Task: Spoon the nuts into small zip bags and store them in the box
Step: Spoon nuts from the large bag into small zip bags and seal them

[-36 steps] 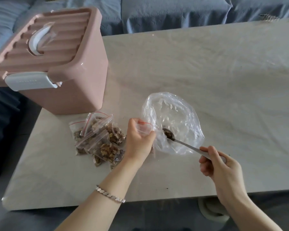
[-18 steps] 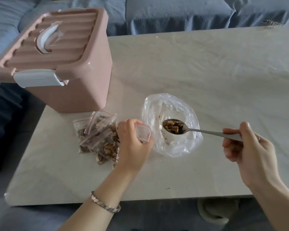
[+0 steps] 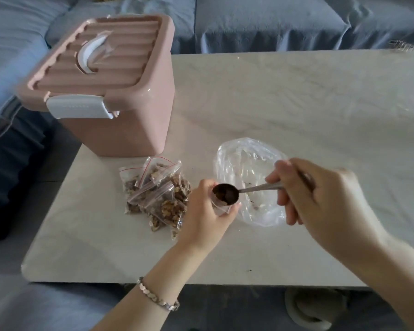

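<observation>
My left hand grips a small clear zip bag by its open mouth, just above the table. My right hand holds a metal spoon by the handle; its bowl, loaded with nut pieces, sits at the mouth of that bag. Behind the spoon lies a large clear plastic bag with only crumbs visible inside. A pile of filled small zip bags lies to the left of my left hand. The pink box stands at the table's far left corner with its ribbed lid closed and white latch down.
The pale marble-patterned table stretches bare to the right and back. A blue sofa runs behind the table and along the left. A few nut crumbs lie near the front edge.
My right hand lifted the loaded spoon out of the large bag and carried it left to the mouth of the small bag. My left hand kept holding the small bag.
</observation>
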Demonstrator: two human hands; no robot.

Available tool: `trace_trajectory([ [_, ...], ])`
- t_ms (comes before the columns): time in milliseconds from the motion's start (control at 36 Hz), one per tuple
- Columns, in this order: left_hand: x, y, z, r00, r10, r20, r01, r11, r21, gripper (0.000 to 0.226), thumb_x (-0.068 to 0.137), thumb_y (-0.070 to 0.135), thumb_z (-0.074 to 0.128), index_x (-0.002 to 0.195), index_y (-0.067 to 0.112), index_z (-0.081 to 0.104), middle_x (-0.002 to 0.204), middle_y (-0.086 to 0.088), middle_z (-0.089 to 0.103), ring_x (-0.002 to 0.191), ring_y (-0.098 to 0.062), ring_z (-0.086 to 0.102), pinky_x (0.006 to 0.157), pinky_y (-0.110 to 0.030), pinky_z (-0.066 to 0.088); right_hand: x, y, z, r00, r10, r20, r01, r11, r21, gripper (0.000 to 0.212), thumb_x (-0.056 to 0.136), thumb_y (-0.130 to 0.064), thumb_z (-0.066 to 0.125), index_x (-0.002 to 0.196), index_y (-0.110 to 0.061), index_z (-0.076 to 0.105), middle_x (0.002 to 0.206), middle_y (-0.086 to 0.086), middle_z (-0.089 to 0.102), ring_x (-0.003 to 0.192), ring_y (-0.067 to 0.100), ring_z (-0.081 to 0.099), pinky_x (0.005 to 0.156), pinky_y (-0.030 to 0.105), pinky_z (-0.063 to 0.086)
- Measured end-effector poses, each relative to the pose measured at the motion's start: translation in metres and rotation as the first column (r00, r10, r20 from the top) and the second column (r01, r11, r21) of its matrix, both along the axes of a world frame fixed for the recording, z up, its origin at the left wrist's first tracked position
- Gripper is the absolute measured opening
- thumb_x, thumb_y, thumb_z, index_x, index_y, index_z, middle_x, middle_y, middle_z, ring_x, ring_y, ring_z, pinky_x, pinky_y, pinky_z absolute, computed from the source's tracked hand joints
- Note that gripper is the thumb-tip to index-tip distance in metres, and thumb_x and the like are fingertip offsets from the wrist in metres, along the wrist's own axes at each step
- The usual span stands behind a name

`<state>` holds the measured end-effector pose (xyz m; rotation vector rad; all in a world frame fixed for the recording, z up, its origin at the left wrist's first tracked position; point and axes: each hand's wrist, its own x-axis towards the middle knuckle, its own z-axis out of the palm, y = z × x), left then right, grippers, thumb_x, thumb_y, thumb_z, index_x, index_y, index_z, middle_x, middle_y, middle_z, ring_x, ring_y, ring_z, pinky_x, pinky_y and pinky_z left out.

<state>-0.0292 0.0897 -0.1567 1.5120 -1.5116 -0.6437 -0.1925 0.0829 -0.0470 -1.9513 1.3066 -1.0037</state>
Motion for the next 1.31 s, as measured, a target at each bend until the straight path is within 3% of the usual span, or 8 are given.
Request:
trace_trajectory([
  [83,0.002,0.0,-0.003,1.0,0.016,-0.009,-0.016,1.0,-0.023,0.038,0.074,0.018,0.077,0.091,0.026,0.044,0.085,0.017,0.052,0.083,0.002,0.054,0.078,-0.008,0.038,0.0,0.004,-0.003,0.981,0.086,-0.176,-0.124,0.968,-0.217,0.059,0.095,-0.046,0.032,0.066,-0.004,0.061,0.048,-0.001,0.049,0.046,0.019,0.049,0.043,0.029,0.038],
  [250,0.002,0.0,-0.006,0.999,0.026,-0.032,-0.025,0.999,0.046,0.038,0.075,0.024,0.075,0.096,0.024,0.043,0.091,0.007,0.057,0.091,-0.01,0.055,0.081,-0.013,0.041,-0.008,0.004,-0.008,0.972,0.167,-0.167,-0.214,0.923,-0.319,0.057,0.098,-0.043,0.031,0.074,-0.006,0.067,0.055,-0.008,0.046,0.051,0.016,0.047,0.044,0.02,0.038],
  [389,0.004,-0.004,-0.007,0.996,0.088,-0.012,-0.087,0.995,0.042,0.034,0.077,0.023,0.073,0.092,0.019,0.043,0.091,-0.003,0.054,0.081,-0.01,0.053,0.075,-0.013,0.041,-0.026,0.003,-0.018,0.982,-0.003,0.189,0.027,0.992,-0.127,0.042,0.092,-0.05,0.037,0.077,-0.02,0.064,0.062,0.001,0.058,0.042,0.012,0.055,0.044,0.011,0.041],
  [500,0.002,-0.012,0.001,0.971,0.2,-0.135,-0.167,0.961,0.222,0.034,0.078,0.034,0.07,0.097,0.024,0.044,0.099,-0.002,0.056,0.077,-0.014,0.056,0.072,-0.014,0.042,-0.048,-0.005,-0.035,0.917,-0.244,0.316,0.269,0.963,-0.037,0.031,0.094,-0.032,0.039,0.076,-0.02,0.061,0.064,0.002,0.061,0.042,0.018,0.056,0.04,0.017,0.041],
  [722,-0.015,-0.053,0.011,0.929,0.322,-0.182,-0.215,0.872,0.44,0.037,0.073,0.031,0.072,0.1,0.015,0.053,0.095,0.007,0.06,0.084,-0.008,0.058,0.064,-0.015,0.039,-0.057,-0.019,-0.088,0.954,-0.225,0.2,0.232,0.973,-0.01,0.016,0.092,-0.028,0.049,0.086,-0.028,0.064,0.063,0.002,0.061,0.052,0.014,0.059,0.054,0.019,0.049],
  [833,-0.019,-0.064,0.012,0.93,0.337,-0.146,-0.249,0.87,0.426,0.02,0.074,0.016,0.068,0.09,0.015,0.055,0.072,0.016,0.057,0.065,0.005,0.052,0.054,-0.006,0.037,-0.051,-0.027,-0.095,0.984,-0.137,0.111,0.146,0.986,-0.076,0.016,0.09,-0.011,0.053,0.096,-0.012,0.068,0.068,0.002,0.06,0.059,0.006,0.059,0.062,0.007,0.044],
  [1056,0.002,-0.064,0.02,0.915,0.402,-0.029,-0.372,0.87,0.323,0.02,0.076,0.009,0.062,0.087,0.017,0.047,0.077,0.009,0.057,0.07,-0.016,0.056,0.058,-0.02,0.039,-0.059,-0.027,-0.103,0.995,-0.07,-0.068,0.058,0.985,-0.163,0.026,0.089,-0.02,0.052,0.098,-0.003,0.069,0.071,-0.002,0.055,0.065,-0.002,0.053,0.062,0.007,0.041],
  [1306,0.005,-0.048,0.017,0.96,0.274,0.053,-0.278,0.931,0.236,0.017,0.079,0.007,0.058,0.082,0.016,0.045,0.071,0.006,0.05,0.061,-0.007,0.047,0.051,-0.007,0.036,-0.065,-0.022,-0.107,0.993,-0.119,0.02,0.12,0.973,-0.199,0.035,0.091,-0.026,0.043,0.098,-0.003,0.068,0.07,0.003,0.058,0.064,0.003,0.055,0.065,0.01,0.043],
])
